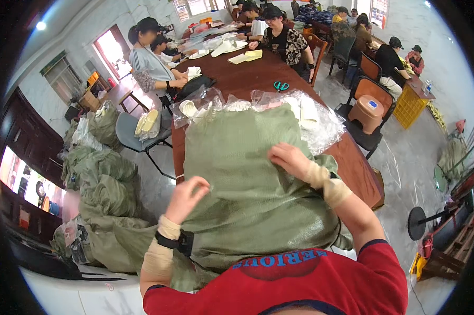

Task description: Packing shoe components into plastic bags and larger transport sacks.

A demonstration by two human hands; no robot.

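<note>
Green woven sack [247, 184] on table; both hands' fingers pinching its fabric.

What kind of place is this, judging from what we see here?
Probably a small packing or sorting workshop. People sit along a long brown table sorting pale items, green woven sacks are piled on the floor, and both hands press another green sack.

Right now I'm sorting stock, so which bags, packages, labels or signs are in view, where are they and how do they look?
Green woven sack: on the brown table, large, crumpled; left hand and right hand rest on it.
Clear plastic bags: behind the sack, holding pale flat items.
More green sacks: piled on the floor at left.
Yellow crate: floor at right.
</note>
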